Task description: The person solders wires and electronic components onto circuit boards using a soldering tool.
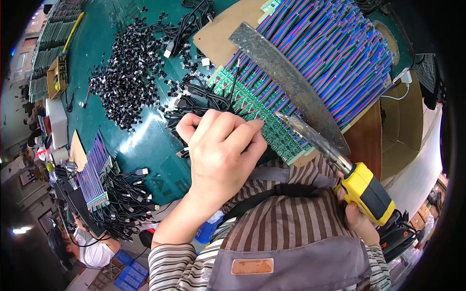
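Note:
My right hand (358,220) grips a yellow and black soldering gun (370,193), partly hidden behind its body. The metal tip points up and left, over a panel of small green circuit boards (272,131). At the near left edge of that panel, my left hand (221,150) is closed in a pinch; what lies between its fingertips is hidden. Thin wire ends stand up from the boards just beyond the fingers. A dark curved metal bar (291,72) lies across rows of blue, red, green and black wires (335,48) joined to the boards.
A large heap of small black connectors (128,72) covers the green table (150,169). Black cables (206,92) lie beyond my left hand. At lower left sits another wired board bundle (97,179), near a person in white (97,252). A cardboard box (403,126) stands right.

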Demonstrator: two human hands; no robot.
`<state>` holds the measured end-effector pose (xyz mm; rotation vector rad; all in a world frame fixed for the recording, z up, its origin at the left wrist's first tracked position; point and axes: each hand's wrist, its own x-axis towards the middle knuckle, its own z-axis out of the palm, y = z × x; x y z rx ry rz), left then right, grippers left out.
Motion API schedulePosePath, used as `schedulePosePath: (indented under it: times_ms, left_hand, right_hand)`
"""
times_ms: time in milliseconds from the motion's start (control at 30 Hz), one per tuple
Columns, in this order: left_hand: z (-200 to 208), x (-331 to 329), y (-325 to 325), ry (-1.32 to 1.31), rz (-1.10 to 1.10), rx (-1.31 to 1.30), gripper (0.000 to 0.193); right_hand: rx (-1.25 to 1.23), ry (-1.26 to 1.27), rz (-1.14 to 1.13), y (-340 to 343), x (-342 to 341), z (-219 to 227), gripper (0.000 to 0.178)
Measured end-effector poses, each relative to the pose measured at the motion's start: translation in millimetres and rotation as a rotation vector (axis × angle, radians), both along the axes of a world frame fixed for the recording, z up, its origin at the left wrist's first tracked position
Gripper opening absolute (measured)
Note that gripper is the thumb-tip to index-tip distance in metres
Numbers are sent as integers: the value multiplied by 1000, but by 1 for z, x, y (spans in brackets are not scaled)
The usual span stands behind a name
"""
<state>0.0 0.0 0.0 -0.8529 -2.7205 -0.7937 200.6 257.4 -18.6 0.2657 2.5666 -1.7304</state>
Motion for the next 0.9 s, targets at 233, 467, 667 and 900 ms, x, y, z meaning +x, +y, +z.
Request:
schedulePosePath:
  times_ms: [233,467,667,900]
  left_hand:
    - [5,-4,1,-63,-4,-2,15]
    - [9,-9,2,-93,-53,-86,14]
    - [5,-5,5,-163,-71,-80,19]
    - [0,1,11,-79,14,-59,18]
  right_hand:
    - [-38,32,-2,0,3,-8,43]
    - [-21,-29,-27,-3,-4,3,42]
    - [40,77,13,-5,-8,0,41]
    - [-19,83,12,-4,-7,-2,37]
